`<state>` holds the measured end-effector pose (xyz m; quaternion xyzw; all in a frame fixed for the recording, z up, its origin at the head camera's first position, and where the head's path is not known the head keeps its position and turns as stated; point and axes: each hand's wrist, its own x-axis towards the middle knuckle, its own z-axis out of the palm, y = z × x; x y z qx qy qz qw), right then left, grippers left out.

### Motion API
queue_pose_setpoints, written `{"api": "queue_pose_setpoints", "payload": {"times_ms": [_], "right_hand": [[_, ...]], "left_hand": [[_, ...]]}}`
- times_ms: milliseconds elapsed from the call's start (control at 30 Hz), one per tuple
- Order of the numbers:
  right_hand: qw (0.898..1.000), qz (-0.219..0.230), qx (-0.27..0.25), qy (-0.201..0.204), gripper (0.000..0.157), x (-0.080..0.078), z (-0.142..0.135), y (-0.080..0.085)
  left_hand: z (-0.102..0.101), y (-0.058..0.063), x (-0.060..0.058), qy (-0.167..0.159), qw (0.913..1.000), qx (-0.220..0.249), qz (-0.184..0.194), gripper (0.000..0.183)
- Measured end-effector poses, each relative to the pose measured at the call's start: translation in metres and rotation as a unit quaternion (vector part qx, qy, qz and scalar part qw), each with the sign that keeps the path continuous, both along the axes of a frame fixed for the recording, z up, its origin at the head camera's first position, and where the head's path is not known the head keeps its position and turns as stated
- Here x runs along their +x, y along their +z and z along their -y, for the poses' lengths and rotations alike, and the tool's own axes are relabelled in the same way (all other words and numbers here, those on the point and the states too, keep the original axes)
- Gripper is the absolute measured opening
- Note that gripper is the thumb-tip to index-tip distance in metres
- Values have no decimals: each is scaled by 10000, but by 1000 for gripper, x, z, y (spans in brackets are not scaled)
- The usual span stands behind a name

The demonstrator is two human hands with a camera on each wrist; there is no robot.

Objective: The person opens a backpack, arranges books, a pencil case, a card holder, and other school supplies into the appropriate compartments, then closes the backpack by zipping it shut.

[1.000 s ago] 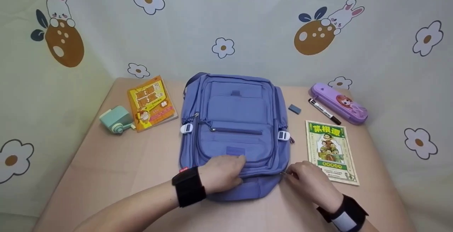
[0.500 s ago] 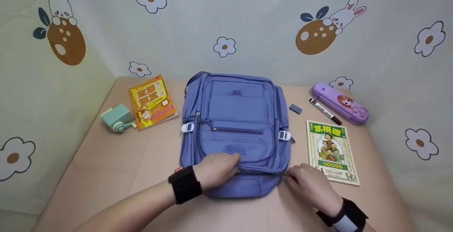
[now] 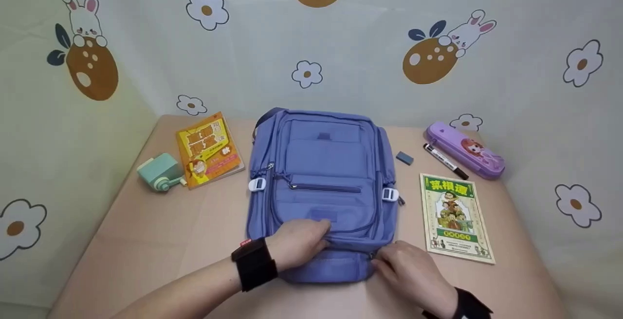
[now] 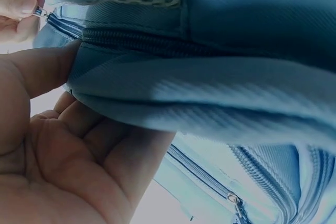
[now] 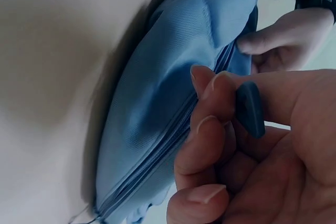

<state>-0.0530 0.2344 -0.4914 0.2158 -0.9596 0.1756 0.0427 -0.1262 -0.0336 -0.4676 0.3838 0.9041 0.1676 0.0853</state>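
Observation:
A blue backpack [image 3: 323, 160] lies front side up on the table. At its lower front, my left hand [image 3: 299, 243] pinches a fold of the fabric between thumb and fingers, just beside a zipper [image 4: 136, 41] that shows in the left wrist view. By the bag's lower right corner, my right hand [image 3: 411, 270] pinches a zipper pull, whose blue tab [image 5: 250, 108] sticks out between thumb and curled fingers in the right wrist view. The slider itself is mostly hidden behind the fingertips there.
Left of the bag lie an orange book [image 3: 209, 151] and a mint-green pencil sharpener-like device [image 3: 159, 170]. To its right are a blue eraser [image 3: 404, 158], a marker [image 3: 445, 161], a purple pencil case [image 3: 465, 149] and a green-and-cream book [image 3: 456, 219]. A patterned curtain [image 3: 253, 41] stands behind.
My right hand has moved left along the backpack's lower edge with the zipper pull. The left hand keeps its hold at the same spot. The head view has shifted slightly.

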Motion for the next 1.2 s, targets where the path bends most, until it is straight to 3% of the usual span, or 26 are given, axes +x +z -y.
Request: {"api": "queue_pose_setpoints", "payload": {"times_ms": [267,433,733,967,1200], "right_hand": [[9999,22,-93,-37,17,0,2,1],[9997,137,-108,-151,18,0,0,0],[9995,179,-137,-235,15,1,0,-1],[9996,119,-66,-238,16,2,-2,-1],[9998,115,-87,-148,16,2,1,-1]], "left_hand": [[12,2,5,-65,9997,206,98,19],[36,3,10,-137,9992,321,-170,18],[75,-9,15,-99,9958,624,-668,25],[75,-22,8,-43,9904,949,-1002,7],[65,-31,4,383,9924,1043,-525,13]]}}
